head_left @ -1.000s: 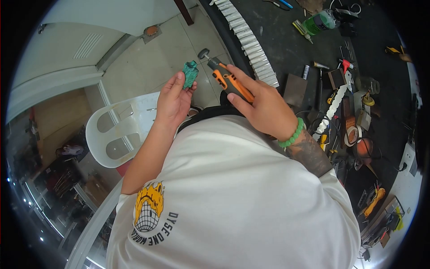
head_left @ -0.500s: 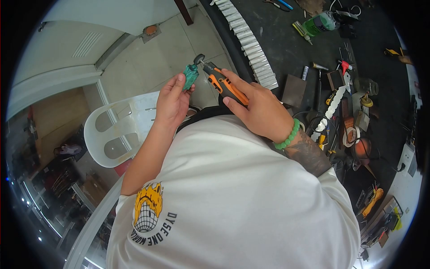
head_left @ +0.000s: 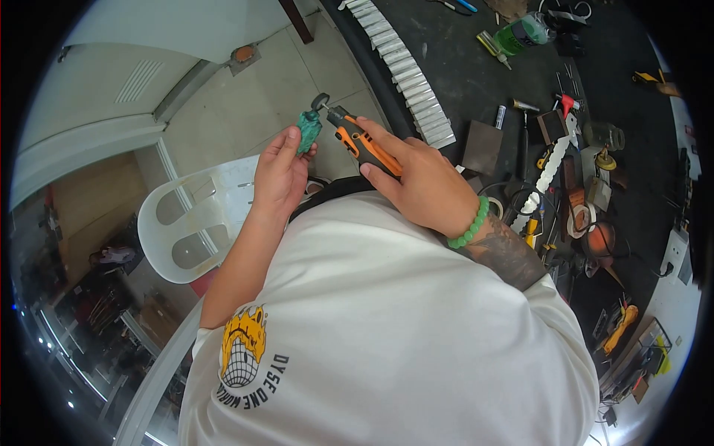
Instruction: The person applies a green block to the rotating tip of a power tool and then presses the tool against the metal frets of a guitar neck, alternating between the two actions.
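My left hand (head_left: 281, 169) pinches a small green carved piece (head_left: 309, 131), rough on its surface, between thumb and fingers. In my right hand (head_left: 431, 182) is an orange and black rotary tool (head_left: 363, 146), gripped along its body with the index finger stretched over the top. From the tool's tip a thin shank carries a dark grinding wheel (head_left: 320, 101), right at the upper end of the green piece. Both things are held up in front of my body, over the tiled floor.
A dark workbench (head_left: 465, 82) runs along the right, with a row of silvery blocks (head_left: 405, 70) on its near edge. A green bottle (head_left: 524, 36), a dark block (head_left: 482, 147), a glass jar (head_left: 604, 136) and loose tools lie there. A white plastic chair (head_left: 160, 241) stands left.
Both hands, with the green piece and the rotary tool, appear slightly further left, as does the bench. The grips stay the same, and the wheel remains at the piece's upper end.
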`<state>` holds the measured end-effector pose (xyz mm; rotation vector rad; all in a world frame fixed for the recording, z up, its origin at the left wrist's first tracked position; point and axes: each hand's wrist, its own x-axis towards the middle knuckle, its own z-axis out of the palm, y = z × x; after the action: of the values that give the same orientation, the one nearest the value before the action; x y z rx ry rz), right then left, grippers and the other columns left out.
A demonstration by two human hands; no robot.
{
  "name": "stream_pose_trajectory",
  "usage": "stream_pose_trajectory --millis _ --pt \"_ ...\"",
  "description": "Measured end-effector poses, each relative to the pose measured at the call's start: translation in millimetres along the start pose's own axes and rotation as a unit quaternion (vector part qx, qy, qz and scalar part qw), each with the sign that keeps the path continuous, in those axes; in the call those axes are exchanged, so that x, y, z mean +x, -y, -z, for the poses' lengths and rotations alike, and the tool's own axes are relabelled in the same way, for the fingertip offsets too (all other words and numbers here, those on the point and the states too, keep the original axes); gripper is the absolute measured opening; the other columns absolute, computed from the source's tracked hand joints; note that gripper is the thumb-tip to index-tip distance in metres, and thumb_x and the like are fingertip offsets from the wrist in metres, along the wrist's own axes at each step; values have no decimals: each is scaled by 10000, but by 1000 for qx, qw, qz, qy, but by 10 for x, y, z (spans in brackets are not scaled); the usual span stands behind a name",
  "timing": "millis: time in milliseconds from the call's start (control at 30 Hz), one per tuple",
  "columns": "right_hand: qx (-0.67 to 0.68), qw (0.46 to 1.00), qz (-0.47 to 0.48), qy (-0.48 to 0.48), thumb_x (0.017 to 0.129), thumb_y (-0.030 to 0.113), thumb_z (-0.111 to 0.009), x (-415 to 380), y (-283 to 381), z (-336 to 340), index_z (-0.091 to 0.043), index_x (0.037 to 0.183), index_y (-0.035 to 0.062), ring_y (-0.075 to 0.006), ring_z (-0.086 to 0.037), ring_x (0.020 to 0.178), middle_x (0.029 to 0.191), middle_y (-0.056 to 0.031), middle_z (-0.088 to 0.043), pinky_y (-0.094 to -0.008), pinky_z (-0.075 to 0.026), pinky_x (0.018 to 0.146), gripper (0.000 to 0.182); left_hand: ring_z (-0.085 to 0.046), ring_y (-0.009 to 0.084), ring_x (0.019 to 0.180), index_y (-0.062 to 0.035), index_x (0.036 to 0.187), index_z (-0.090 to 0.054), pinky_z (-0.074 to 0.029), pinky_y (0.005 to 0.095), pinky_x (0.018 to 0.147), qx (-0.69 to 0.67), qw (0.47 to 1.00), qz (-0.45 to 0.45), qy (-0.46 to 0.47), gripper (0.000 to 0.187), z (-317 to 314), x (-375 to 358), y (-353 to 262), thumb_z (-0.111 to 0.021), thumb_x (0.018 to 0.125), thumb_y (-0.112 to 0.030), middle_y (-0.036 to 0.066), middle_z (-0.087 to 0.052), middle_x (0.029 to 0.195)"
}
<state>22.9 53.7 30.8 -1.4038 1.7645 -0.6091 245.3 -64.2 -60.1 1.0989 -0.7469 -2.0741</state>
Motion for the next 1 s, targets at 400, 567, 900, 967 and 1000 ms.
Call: stream_pose_trajectory --millis 400,567,900,967,1000 --pt "7 1000 -9 -11 980 322 -688 -15 -20 17 -446 1567 260 -363 -675 753 842 -182 -637 -439 -558 740 638 -594 155 1013 -12 1211 -660 -469 327 957 9 1000 -1 6 340 -47 -4 7 -682 1025 -296 60 -696 1133" --pt "26 1000 -12 -3 973 308 -700 1 -85 12 -469 1553 215 -351 -686 775 827 -194 -667 -428 -552 737 631 -587 154 1038 -6 1246 -647 -468 327 971 7 1000 5 8 359 -10 13 14 -684 1024 -285 66 -686 1177" --pt "-22 991 -29 -125 986 310 -686 77 -613 57 -457 1560 224 -408 -719 893 947 -248 -705 -466 -568 797 624 -593 164 1009 -6 1243 -650 -471 331 963 11 1000 -1 10 364 -1 21 -16 -690 1020 -291 64 -686 1158" --pt "-75 984 -66 -150 979 335 -683 115 -856 94 -454 1558 266 -427 -714 870 937 -249 -685 -484 -575 780 626 -594 166 1005 -6 1237 -651 -470 330 962 6 1000 -1 0 365 11 13 -13 -692 1019 -295 63 -685 1151" --pt "-127 971 -105 -176 972 361 -679 120 -971 107 -451 1555 309 -446 -709 848 928 -249 -666 -502 -582 763 628 -594 166 1005 -6 1237 -651 -470 330 962 5 1000 0 -1 365 18 8 -4 -692 1019 -295 63 -685 1151"
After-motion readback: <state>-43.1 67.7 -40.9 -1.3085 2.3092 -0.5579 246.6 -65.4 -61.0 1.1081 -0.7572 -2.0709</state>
